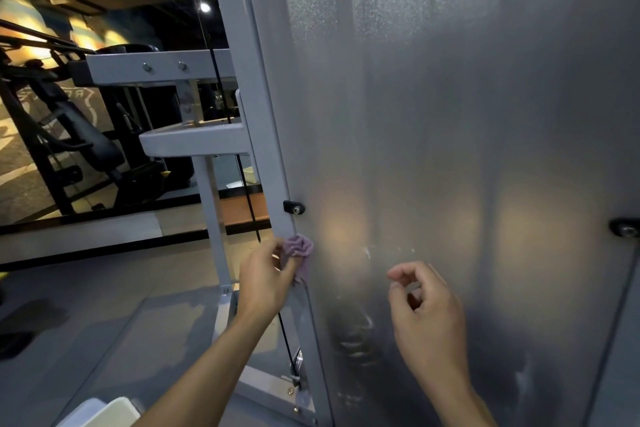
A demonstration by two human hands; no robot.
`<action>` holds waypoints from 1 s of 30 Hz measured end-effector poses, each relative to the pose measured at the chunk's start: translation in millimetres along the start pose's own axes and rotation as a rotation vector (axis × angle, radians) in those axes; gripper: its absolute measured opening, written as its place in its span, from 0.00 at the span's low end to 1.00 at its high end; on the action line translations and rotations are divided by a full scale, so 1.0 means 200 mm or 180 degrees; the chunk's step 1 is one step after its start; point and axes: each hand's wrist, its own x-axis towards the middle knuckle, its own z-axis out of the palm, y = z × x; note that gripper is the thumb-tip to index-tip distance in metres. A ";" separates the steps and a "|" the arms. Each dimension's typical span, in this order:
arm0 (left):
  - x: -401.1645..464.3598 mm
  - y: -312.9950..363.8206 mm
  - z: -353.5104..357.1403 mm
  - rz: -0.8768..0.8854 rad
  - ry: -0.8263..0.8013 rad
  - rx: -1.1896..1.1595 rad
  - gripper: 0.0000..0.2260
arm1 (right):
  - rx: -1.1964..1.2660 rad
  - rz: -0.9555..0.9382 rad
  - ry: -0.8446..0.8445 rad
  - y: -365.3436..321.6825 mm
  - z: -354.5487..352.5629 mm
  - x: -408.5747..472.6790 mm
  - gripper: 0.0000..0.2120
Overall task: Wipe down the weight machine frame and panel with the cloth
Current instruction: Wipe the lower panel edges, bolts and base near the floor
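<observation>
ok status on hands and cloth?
Left hand pinching purple cloth against frame edge below black bracket. Right hand empty, off the panel. Nothing in the way.

Both bare forearms are reaching up into view from the 6 o'clock edge. The left arm is angling toward 1 o'clock, its wrist nearly straight, and the left hand (268,279) is closing its fingers and thumb around a bunched lilac cloth (298,248), pinching it at the fingertips with the back of the hand facing the camera. The right arm is rising toward 11 o'clock. The right hand (427,310) is hovering empty, fingers loosely curled, thumb and forefinger bending toward each other without touching, lying at 3 o'clock from the left hand and well apart from it.
</observation>
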 end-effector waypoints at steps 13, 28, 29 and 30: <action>-0.10 0.14 -0.10 0.0097 -0.0160 -0.1123 0.15 | -0.0014 0.0065 -0.0156 0.01 -0.01 0.01 0.13; 0.05 0.21 0.04 0.1105 0.0826 -0.0298 0.11 | -0.0048 0.0086 -0.0382 0.00 0.07 -0.01 0.12; 0.06 0.21 0.05 0.1103 0.0849 -0.0263 0.11 | -0.0058 0.0083 -0.0389 0.01 0.07 0.00 0.12; 0.05 0.21 0.06 0.1105 0.0855 -0.0226 0.12 | -0.0063 0.0083 -0.0384 0.01 0.07 0.00 0.12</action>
